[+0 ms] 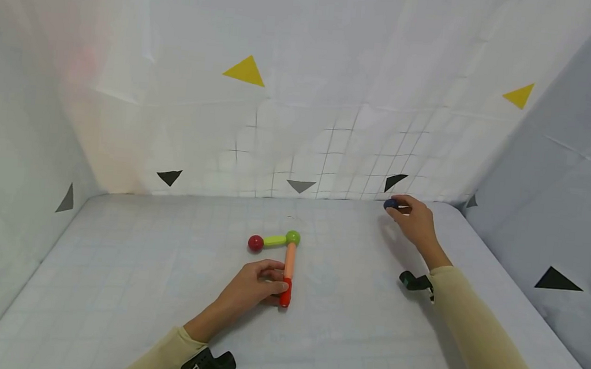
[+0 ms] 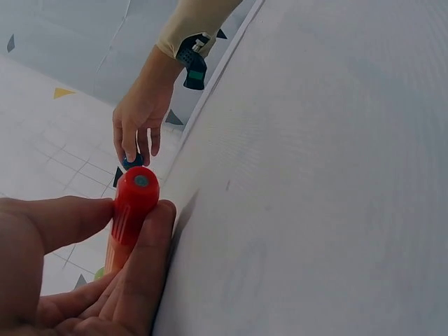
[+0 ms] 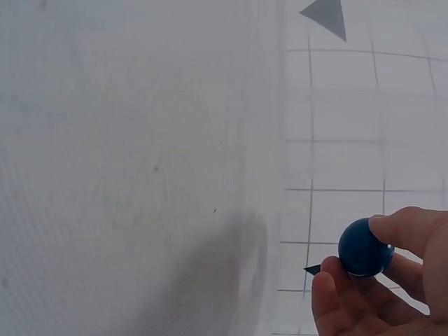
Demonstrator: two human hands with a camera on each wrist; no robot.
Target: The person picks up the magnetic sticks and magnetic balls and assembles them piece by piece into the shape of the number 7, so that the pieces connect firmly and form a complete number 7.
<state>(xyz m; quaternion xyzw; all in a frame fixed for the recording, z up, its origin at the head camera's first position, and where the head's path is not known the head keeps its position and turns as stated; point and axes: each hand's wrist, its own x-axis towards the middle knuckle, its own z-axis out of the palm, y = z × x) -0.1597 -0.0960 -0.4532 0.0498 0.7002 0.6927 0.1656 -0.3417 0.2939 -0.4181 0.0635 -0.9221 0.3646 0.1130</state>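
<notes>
My left hand [image 1: 252,287] pinches a red stick [image 1: 286,294] between thumb and fingers, low over the table. The red stick's far end meets an orange stick [image 1: 290,259], which runs up to a green ball [image 1: 293,238]. From that ball a short yellow-green stick [image 1: 275,241] leads left to a dark red ball [image 1: 256,243]. In the left wrist view, a small grey disc shows in the red stick's near end. At the back right, my right hand [image 1: 417,222] grips a dark blue ball [image 3: 365,248] with thumb and fingertips, above its shadow.
A white-covered table [image 1: 162,290] lies below. White sheet walls rise at the back and sides, marked with grid lines and yellow [image 1: 247,72], grey and black triangles. Each wrist carries a small black camera, the left one's body [image 1: 218,366] near the table's front.
</notes>
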